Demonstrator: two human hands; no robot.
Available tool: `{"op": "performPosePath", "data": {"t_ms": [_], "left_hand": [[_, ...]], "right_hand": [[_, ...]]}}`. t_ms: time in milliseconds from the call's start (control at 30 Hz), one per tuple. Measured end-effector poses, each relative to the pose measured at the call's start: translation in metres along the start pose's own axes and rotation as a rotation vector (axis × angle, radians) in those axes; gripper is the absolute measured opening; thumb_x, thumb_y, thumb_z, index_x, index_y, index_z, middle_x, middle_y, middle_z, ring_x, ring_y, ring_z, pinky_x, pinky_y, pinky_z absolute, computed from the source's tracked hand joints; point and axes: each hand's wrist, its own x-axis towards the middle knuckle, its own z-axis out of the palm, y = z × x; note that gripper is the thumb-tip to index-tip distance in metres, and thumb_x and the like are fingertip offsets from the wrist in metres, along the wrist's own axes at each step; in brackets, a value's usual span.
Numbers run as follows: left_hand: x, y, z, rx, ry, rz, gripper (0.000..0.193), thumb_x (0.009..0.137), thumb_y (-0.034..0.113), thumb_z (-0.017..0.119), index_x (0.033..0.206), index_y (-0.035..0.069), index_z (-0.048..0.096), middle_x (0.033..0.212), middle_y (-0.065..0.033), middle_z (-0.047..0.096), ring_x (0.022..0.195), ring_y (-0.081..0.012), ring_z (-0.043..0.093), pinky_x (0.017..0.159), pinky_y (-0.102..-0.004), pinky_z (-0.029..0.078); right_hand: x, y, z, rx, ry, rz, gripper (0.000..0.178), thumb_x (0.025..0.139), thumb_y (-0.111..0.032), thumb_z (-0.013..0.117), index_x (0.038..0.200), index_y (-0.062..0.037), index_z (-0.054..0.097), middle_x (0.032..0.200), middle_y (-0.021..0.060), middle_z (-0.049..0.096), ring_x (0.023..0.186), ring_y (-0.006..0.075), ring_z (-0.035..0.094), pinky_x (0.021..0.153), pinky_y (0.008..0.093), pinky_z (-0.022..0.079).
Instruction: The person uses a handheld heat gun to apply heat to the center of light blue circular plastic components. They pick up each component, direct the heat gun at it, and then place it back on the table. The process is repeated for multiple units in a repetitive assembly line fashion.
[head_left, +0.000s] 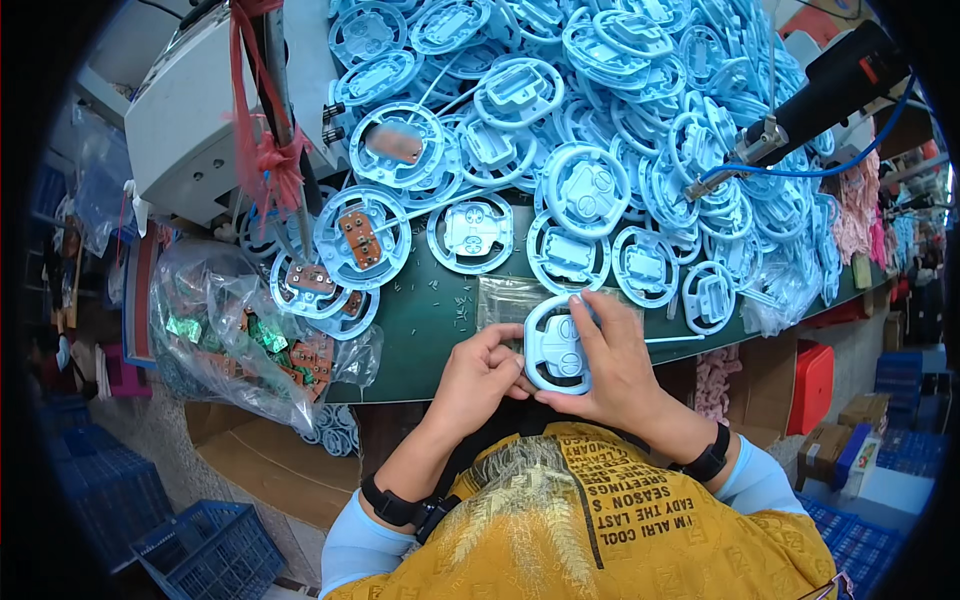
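Observation:
A light-blue plastic toy steering wheel (541, 347) is held upright over the table's front edge. My right hand (622, 372) is closed around its right side, thumb and fingers on the rim. At its left rim, my left hand (474, 382) has its fingers curled and bunched together, with the tips against or close to the rim; what they pinch, if anything, is hidden. From behind my right hand a thin pale-blue rod (677, 340) sticks out to the right. Under the wheel lies a clear plastic bag (500, 298) on the green tabletop (412, 352).
A big heap of blue wheel parts (620, 60) covers the back. At left, wheels with brown circuit boards (358, 240) lie near a clear bag of boards (240, 335). A black electric screwdriver (800, 110) hangs at right; a white machine (215, 120) stands back left.

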Motion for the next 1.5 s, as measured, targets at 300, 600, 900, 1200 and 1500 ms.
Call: {"op": "performPosePath", "data": {"t_ms": [300, 600, 900, 1200, 1500], "left_hand": [[0.002, 0.0, 0.003, 0.0, -0.007, -0.005, 0.035, 0.095, 0.003, 0.052, 0.128, -0.008, 0.047, 0.088, -0.0112, 0.069, 0.075, -0.0157, 0.07, 0.065, -0.0249, 0.057], [0.011, 0.014, 0.001, 0.101, -0.021, -0.03, 0.036, 0.097, 0.012, 0.056, 0.126, -0.008, 0.05, 0.077, -0.009, 0.068, 0.064, -0.0131, 0.067, 0.055, -0.0245, 0.054], [0.016, 0.019, 0.002, 0.141, -0.03, -0.104, 0.031, 0.096, 0.013, 0.057, 0.121, -0.005, 0.051, 0.073, -0.0089, 0.068, 0.058, -0.0131, 0.067, 0.048, -0.0234, 0.051], [-0.003, 0.031, 0.015, 0.62, 0.106, 0.36, 0.026, 0.094, 0.009, 0.058, 0.118, 0.0, 0.053, 0.085, -0.0161, 0.069, 0.076, -0.027, 0.071, 0.065, -0.0367, 0.055], [-0.002, -0.002, -0.005, 1.187, 0.232, 1.081, 0.031, 0.075, 0.0, 0.067, 0.106, 0.003, 0.062, 0.122, -0.0226, 0.06, 0.115, -0.0385, 0.059, 0.093, -0.0516, 0.049]], "right_hand": [[0.001, 0.0, 0.002, -0.059, -0.049, -0.003, 0.102, 0.063, -0.047, 0.083, 0.138, 0.0064, 0.037, 0.134, 0.0269, 0.042, 0.122, 0.042, 0.045, 0.1, 0.0525, 0.034], [-0.006, 0.007, 0.014, -0.071, -0.068, -0.038, 0.106, 0.068, -0.052, 0.078, 0.142, 0.0082, 0.032, 0.141, 0.0291, 0.036, 0.131, 0.0433, 0.038, 0.105, 0.0547, 0.032], [-0.006, 0.019, 0.019, 0.142, -0.047, -0.101, 0.104, 0.071, -0.052, 0.078, 0.144, 0.0043, 0.032, 0.146, 0.0269, 0.033, 0.135, 0.0425, 0.036, 0.109, 0.0538, 0.031], [0.059, 0.084, -0.135, 0.459, 1.019, 0.081, 0.043, 0.086, -0.008, 0.052, 0.127, 0.0052, 0.051, 0.121, 0.0168, 0.059, 0.111, 0.0264, 0.058, 0.102, 0.0401, 0.042], [0.12, 0.095, -0.19, 0.811, 0.564, -0.149, 0.041, 0.086, -0.019, 0.057, 0.119, 0.005, 0.052, 0.102, 0.0152, 0.063, 0.095, 0.0245, 0.065, 0.092, 0.0401, 0.051]]}}
